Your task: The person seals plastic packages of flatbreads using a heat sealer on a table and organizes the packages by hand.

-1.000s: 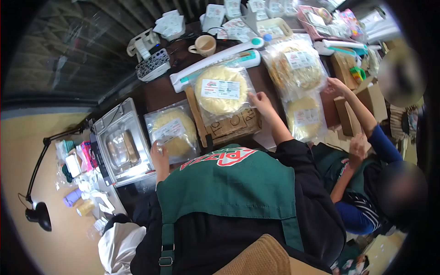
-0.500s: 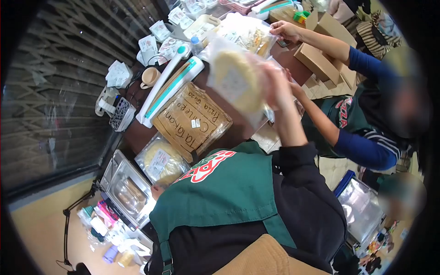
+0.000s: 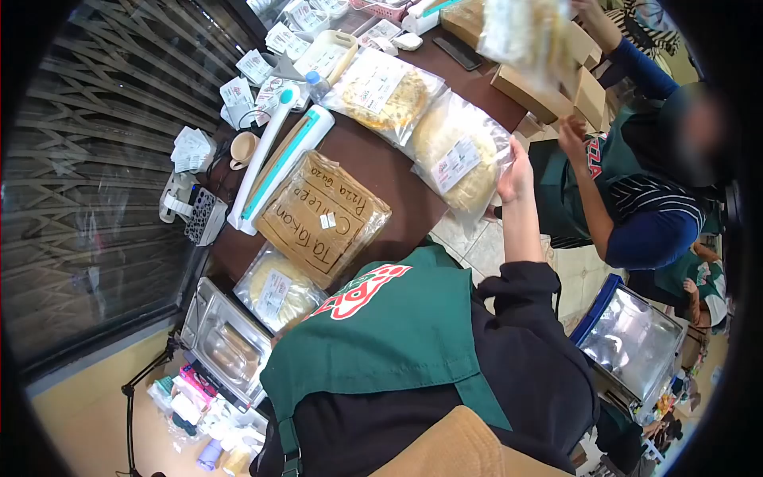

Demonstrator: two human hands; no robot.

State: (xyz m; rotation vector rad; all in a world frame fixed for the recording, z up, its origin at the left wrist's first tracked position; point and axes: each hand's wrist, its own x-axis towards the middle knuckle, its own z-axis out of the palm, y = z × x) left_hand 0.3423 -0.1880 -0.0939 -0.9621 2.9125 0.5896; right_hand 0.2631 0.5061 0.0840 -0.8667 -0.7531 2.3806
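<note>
My right hand [image 3: 517, 173] grips the edge of a clear bag holding a round, pale pizza crust [image 3: 475, 147] with a printed label. This bag is at the right edge of the table and overlaps another bagged pizza [image 3: 385, 89], which has browned, speckled topping. My left hand does not show; the apron hides that side. Close to the apron, a third bagged crust [image 3: 274, 292] lies beside a taped cardboard box [image 3: 324, 215] with handwriting on it.
White-and-teal bag sealers [image 3: 290, 163] lie left of the box, near a mug [image 3: 244, 149] and label stacks [image 3: 236, 93]. A co-worker at right holds up blurred bags [image 3: 528, 40] above open cardboard boxes [image 3: 548, 95]. A phone [image 3: 458, 52] lies at the back.
My right hand has brought the bagged crust down from mid-air to the table edge. The co-worker's bags have risen off the table toward the upper right, uncovering the speckled pizza and phone.
</note>
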